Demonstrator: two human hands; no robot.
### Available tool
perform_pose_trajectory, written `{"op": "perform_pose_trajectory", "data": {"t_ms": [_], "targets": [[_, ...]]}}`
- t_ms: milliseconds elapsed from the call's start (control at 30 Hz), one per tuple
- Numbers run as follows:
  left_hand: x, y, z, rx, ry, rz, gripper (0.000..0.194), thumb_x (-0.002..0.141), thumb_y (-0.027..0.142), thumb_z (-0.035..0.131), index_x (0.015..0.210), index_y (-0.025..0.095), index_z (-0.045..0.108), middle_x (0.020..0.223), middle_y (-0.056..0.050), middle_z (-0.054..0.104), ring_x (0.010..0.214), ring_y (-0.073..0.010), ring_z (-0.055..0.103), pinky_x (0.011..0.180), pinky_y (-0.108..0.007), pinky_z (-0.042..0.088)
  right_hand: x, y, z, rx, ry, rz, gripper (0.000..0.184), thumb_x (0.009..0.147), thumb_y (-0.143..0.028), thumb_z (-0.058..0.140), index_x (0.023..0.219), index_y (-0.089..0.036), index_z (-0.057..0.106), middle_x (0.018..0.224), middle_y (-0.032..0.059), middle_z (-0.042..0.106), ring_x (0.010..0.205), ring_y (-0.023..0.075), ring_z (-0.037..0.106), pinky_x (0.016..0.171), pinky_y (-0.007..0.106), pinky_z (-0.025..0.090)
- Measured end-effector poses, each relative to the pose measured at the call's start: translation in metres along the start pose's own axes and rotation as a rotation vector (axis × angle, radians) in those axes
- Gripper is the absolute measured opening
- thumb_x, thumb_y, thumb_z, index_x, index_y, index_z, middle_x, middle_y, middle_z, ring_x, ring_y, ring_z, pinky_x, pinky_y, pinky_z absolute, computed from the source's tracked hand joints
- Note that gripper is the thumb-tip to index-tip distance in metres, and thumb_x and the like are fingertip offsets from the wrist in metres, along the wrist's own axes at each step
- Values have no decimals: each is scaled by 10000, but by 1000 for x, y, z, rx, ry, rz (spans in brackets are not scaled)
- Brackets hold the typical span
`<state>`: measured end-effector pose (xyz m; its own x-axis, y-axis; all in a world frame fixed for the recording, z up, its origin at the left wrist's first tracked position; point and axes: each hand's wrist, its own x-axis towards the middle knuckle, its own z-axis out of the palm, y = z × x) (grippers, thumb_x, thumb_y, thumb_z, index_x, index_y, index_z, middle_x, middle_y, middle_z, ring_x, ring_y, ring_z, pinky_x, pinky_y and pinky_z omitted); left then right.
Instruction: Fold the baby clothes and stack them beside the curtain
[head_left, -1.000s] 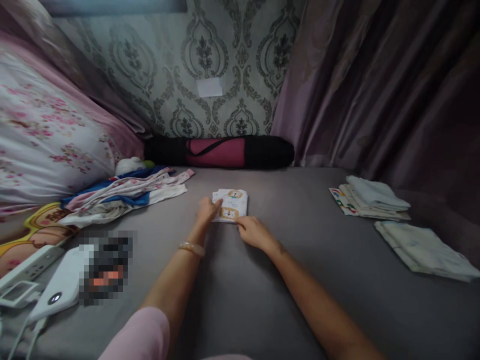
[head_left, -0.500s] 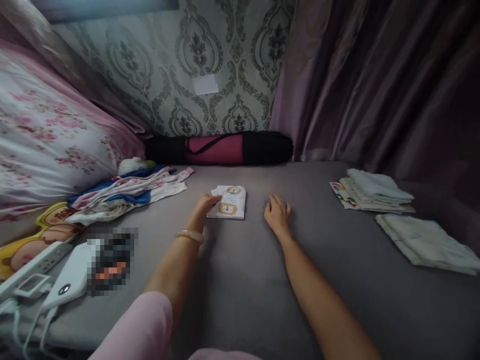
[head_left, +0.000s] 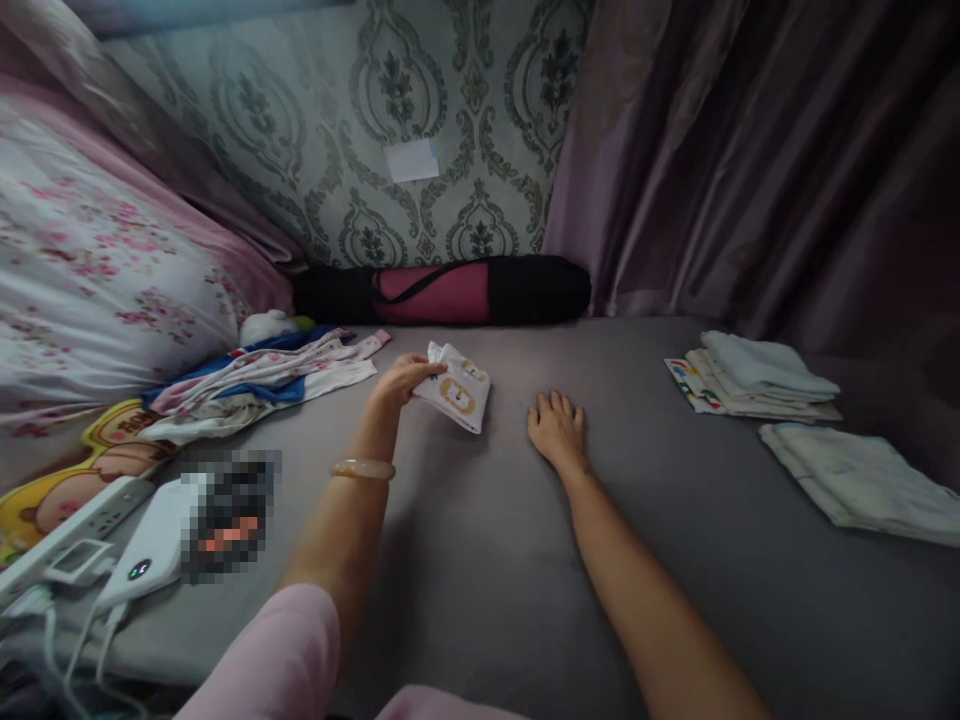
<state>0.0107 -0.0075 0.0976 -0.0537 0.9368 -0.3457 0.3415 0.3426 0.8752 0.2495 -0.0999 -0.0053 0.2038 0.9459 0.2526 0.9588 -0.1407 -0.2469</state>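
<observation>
My left hand (head_left: 405, 380) pinches the left edge of a folded white cloth (head_left: 459, 390) printed with yellow-brown animal faces. The cloth is tilted and looks lifted off the grey bed sheet (head_left: 487, 560), its right side hanging lower. To the right, my right hand (head_left: 556, 430) lies flat on the sheet with its fingers spread, holding nothing. A gap of bare sheet separates it from the cloth.
Folded cloths lie at the right in a stack (head_left: 765, 375) and a nearer pile (head_left: 862, 480). Loose clothes (head_left: 262, 385), a power strip (head_left: 82, 530) and a white power bank (head_left: 154, 545) with cables are at the left. A black and red long bag (head_left: 442, 293) lies along the wall.
My left hand has raised the folded cloth from lying flat into a tilt. My right hand has flattened and spread its fingers in about the same place.
</observation>
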Motion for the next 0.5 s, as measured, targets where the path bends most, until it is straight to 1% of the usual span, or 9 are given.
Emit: {"op": "perform_pose_trajectory", "data": {"t_ms": [100,167,267,333,367,433,500], "targets": [[-6,15,-10,198,43,124,275,755,261,666,992,125,634,733,-33,671,575,-118,608,527,-199,451,0,0,1,1,4,-4,475,943,-318,315,1329,-128,518,1430,161,444,1323,302,344,1079,510,176],[-12,24,-15,333,83,216,308,737,268,666,1001,113,639,762,-43,672,612,-136,617,552,-213,446,0,0,1,1,-4,-1,478,943,-315,313,1333,-123,514,1433,163,439,1326,307,338,1078,517,172],[-22,32,-12,564,216,364,331,713,263,666,1005,110,640,858,-67,682,769,-182,640,651,-235,450,0,0,2,4,-7,-4,477,943,-310,313,1333,-119,511,1434,168,434,1331,309,330,1077,519,164],[-28,34,-3,722,299,431,350,726,285,656,1033,118,628,956,-92,679,896,-216,630,720,-247,442,0,0,1,8,5,-13,473,944,-310,314,1331,-122,511,1433,170,432,1334,306,324,1079,512,160],[-31,33,4,783,315,446,361,741,298,646,1055,123,617,1003,-103,673,942,-228,620,743,-251,436,0,0,1,10,10,-17,469,945,-309,315,1329,-124,512,1431,170,434,1334,303,324,1078,509,160],[-34,30,20,850,284,456,377,772,322,631,1096,132,594,1060,-117,663,985,-234,607,760,-249,426,0,0,0,9,8,-17,461,947,-307,319,1324,-128,515,1426,163,442,1331,298,327,1076,505,166],[-35,25,38,847,213,464,383,788,332,629,1114,137,579,1064,-117,665,978,-226,607,749,-240,422,1,0,0,4,-6,-10,458,948,-307,328,1327,-127,512,1424,155,448,1328,296,331,1074,502,173]]}}
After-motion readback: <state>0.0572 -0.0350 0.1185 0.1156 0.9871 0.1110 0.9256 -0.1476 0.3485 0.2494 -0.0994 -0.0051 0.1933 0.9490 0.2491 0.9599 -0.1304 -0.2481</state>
